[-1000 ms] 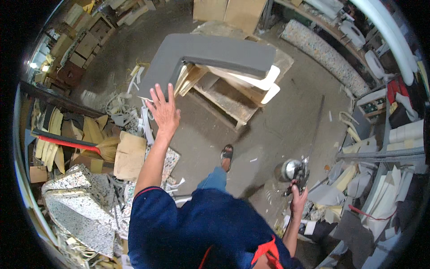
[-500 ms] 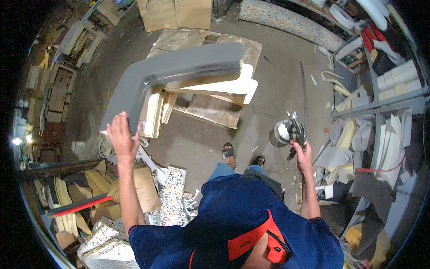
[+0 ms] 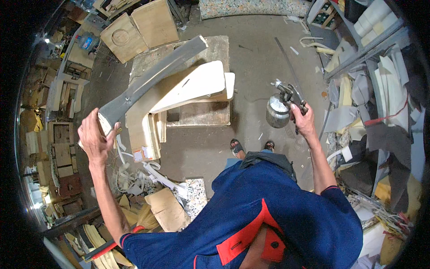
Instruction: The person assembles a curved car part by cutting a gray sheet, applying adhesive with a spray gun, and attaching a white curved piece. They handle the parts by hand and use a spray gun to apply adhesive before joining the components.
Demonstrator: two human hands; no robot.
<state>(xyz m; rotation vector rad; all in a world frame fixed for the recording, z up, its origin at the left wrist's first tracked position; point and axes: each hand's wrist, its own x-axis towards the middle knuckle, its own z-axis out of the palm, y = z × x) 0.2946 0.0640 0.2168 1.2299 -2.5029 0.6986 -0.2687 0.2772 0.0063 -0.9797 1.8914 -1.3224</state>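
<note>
My left hand grips the near end of a bent grey foam piece, thumb on one side and fingers round the other. The foam stands tilted on edge, its far end raised above a pale L-shaped wooden frame. That frame rests on a worn low wooden platform. Off to the right, my right hand is closed round the handle of a spray gun with a round metal cup hanging under it. The gun is held apart from the foam and frame.
Wooden boards lean beyond the platform, near a speckled foam roll. Shelves of foam offcuts line the right side. Scraps and a cardboard piece lie at lower left. A thin dark strip lies on the floor.
My left hand went from lying flat on the foam to gripping its end. The foam has tipped up on edge, baring more of the frame. The spray gun stays in my right hand; the view has shifted.
</note>
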